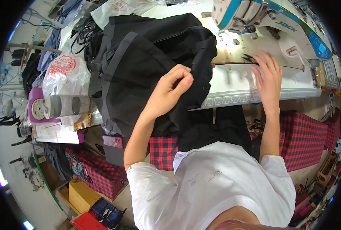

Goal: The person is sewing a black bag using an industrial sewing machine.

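A large black garment [147, 69] lies heaped over the front of the sewing table. My left hand [173, 87] rests at its right part, thumb and forefinger closed on the dark cloth; the exact pinch point is partly hidden. My right hand [268, 76] is over the table's front, fingers apart, with nothing seen in it. Just beyond its fingertips are small dark thread snips [248, 58], slightly blurred, on the machine bed. The Jack sewing machine [274, 20] stands past both hands, its lit needle area right of the cloth.
A ruler strip [245, 97] runs along the table's front edge. At left stand a clear bottle [70, 105], a purple fan-like device [36, 107] and a white plastic bag [65, 73]. Below are a phone [113, 141] and boxes covered in red-and-black checked cloth [302, 141].
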Demonstrator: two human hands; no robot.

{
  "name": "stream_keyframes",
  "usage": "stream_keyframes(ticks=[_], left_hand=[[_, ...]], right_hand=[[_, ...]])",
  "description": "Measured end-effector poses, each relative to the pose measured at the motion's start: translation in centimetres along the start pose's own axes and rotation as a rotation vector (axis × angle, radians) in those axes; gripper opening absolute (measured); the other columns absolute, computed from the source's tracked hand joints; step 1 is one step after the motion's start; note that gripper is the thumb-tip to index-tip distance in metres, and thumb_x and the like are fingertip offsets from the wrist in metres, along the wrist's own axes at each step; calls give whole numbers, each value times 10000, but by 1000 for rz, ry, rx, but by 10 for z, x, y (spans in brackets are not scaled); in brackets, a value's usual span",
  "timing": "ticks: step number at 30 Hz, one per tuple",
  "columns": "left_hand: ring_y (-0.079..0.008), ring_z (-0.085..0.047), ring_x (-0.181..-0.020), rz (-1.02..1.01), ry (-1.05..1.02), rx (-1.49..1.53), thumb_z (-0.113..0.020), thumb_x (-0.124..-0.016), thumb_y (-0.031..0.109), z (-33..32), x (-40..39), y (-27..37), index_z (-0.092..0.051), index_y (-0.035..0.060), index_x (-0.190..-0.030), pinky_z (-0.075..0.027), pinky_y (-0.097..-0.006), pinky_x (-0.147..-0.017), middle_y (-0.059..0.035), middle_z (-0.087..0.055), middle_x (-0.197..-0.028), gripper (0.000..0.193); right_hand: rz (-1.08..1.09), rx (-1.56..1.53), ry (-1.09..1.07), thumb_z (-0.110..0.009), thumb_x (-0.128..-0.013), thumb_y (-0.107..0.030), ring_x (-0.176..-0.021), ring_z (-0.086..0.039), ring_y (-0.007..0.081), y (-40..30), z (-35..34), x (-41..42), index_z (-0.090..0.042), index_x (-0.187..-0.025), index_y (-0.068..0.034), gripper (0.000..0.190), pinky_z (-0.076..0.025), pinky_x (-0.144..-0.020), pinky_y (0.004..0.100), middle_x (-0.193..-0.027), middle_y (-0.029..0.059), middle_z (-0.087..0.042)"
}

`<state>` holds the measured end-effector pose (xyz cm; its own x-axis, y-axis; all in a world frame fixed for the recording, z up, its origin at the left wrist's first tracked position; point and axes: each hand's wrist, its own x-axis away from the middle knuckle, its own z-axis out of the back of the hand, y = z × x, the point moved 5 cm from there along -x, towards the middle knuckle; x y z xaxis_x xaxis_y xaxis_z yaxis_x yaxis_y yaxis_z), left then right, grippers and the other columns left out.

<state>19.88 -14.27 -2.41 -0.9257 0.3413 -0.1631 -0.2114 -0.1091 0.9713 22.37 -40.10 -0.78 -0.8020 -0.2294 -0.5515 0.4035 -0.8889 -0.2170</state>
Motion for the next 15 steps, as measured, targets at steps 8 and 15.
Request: stream_keyframes(ticks=[8, 15], left_hand=[[-271, -582, -892, -231, 754, -1302, -697, -786, 231, 51, 5, 50, -581, 48, -1017, -439, -367, -815, -116, -593, -1011, 317], [-355, -583, -702, 72, 699, -1141, -558, -915, 267, 86, 50, 55, -571, -3, -985, -442, -391, -640, -190, -607, -736, 280]], right_hand=[[-513, -1136, -862, -555, -896, -224, -652, -638, 159, -85, -54, 37, -400, -1266, 26, 473, -495, -476, 238, -856, 108, -621], [-437, -1463, -789, -549, -913, -164, -704, -638, 158, -99, -87, 45, -451, -1235, 14, 381, -524, -539, 263, -910, 74, -625]])
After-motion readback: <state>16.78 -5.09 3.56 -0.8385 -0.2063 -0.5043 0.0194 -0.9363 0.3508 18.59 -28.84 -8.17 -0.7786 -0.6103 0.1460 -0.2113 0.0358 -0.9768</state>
